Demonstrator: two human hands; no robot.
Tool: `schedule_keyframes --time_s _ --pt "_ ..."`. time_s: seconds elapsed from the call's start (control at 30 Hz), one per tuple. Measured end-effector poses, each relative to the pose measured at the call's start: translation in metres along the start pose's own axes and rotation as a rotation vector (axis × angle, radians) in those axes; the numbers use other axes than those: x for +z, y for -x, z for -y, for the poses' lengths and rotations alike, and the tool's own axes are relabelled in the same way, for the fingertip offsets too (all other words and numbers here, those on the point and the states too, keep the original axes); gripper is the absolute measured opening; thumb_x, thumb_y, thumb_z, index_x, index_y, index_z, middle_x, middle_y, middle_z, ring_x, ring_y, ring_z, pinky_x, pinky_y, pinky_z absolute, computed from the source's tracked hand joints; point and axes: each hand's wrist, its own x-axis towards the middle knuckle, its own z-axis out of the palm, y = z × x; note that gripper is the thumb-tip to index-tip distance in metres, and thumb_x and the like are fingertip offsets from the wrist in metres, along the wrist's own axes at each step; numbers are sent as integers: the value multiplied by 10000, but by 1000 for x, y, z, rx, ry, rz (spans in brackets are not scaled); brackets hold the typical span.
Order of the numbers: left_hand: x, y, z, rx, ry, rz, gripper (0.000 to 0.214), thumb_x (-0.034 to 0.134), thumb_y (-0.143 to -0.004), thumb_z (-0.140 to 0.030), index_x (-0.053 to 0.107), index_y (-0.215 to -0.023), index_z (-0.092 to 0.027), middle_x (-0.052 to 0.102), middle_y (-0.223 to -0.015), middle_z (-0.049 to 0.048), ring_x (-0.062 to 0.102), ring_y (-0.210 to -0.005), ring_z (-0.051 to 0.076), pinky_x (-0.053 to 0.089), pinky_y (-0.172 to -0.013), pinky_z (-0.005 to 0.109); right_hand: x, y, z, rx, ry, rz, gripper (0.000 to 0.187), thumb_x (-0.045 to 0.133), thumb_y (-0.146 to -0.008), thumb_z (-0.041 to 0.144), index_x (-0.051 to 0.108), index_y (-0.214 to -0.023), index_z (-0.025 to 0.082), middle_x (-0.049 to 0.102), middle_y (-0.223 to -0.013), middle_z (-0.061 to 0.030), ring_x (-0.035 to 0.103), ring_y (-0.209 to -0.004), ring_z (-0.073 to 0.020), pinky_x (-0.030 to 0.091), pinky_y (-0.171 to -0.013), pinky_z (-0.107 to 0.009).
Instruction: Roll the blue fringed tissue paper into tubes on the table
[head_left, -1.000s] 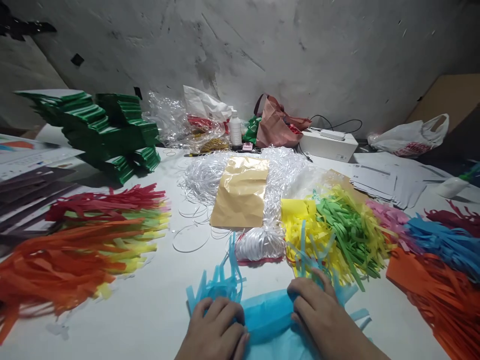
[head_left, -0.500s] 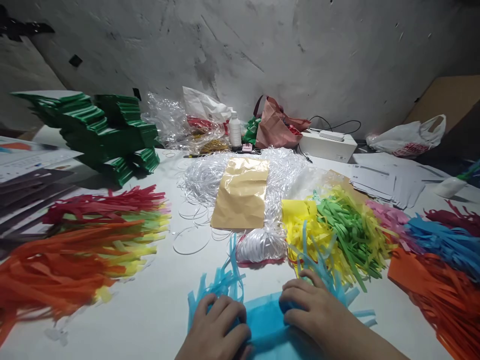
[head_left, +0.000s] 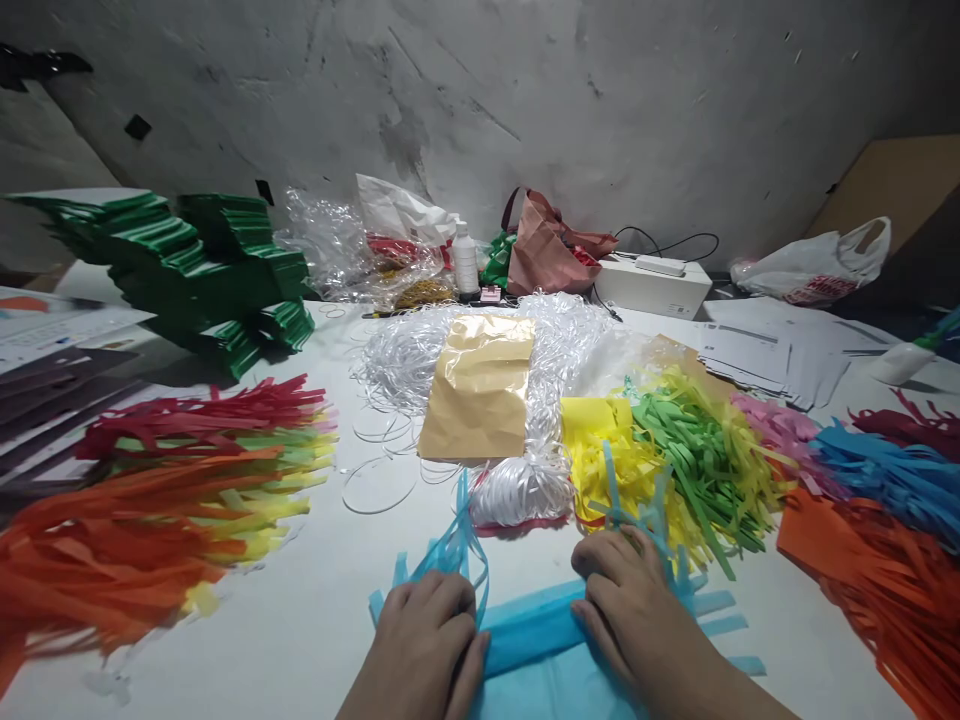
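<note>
A light-blue sheet of tissue paper (head_left: 551, 690) lies at the table's near edge, its two side ends cut into fringe strips. Across its middle runs a darker band where the paper is folded over on itself. My left hand (head_left: 435, 630) grips the left end of this band, with fingers curled over it and the thumb along its near side. At the other end, my right hand (head_left: 637, 590) holds the band the same way. Fringe strips stick out beyond both hands. My fingertips are partly hidden behind the knuckles.
Ahead lies a white string bundle (head_left: 517, 490) and a gold envelope (head_left: 480, 390) on loose string. Orange fringed tassels (head_left: 135, 530) lie left, below green stacked cutouts (head_left: 217, 290). Yellow paper (head_left: 596, 430), green fringe (head_left: 690, 460) and orange fringe (head_left: 862, 580) lie right.
Both hands have shifted slightly on the blue paper, the right one a little away from me. The folded band between them now shows more plainly. The view has moved slightly.
</note>
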Motion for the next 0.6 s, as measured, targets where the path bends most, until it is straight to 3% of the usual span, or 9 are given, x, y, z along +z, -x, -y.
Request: schedule_keyframes --time_s 0.17,0.33,0.4,0.47,0.6 --pt "7 -5 4 -31 -69 16 160 541 -956 -214 655 -845 -232 653 -921 12 576 -872 249 382 -811 448 7 -2 2 39 28 -107 203 692 -919 197 542 -784 218 653 -961 28 624 -960 -192 217 -1097 -435" --pt "12 -6 15 -9 -63 65 144 536 -943 -256 616 -825 -234 631 -911 19 580 -836 254 387 -771 437 1 -5 6 -58 156 -281 264 438 -1054 155 615 -864 204 699 -997 -40 606 -1039 -212 228 -1117 -465" --pt "11 -5 14 -29 -71 41 93 563 -931 -249 598 -846 -235 627 -915 17 577 -841 255 383 -784 440 0 -6 9 -173 139 -251 312 394 -1073 152 642 -891 207 702 -966 -31 591 -1054 -204 215 -1145 -471" --pt "9 -5 9 -11 -94 -24 79 550 -932 -193 590 -878 -234 634 -946 21 578 -873 252 373 -824 449 1 -6 11 -268 130 -169 275 460 -1067 186 638 -858 212 673 -851 5 583 -973 -188 221 -1144 -456" --pt "13 -7 1 247 -127 -199 273 391 -974 -92 612 -910 -239 654 -993 33 576 -934 239 324 -927 469 6 -6 11 -343 190 -95 277 543 -1021 153 566 -748 188 573 -710 28 535 -814 -167 273 -1071 -428"
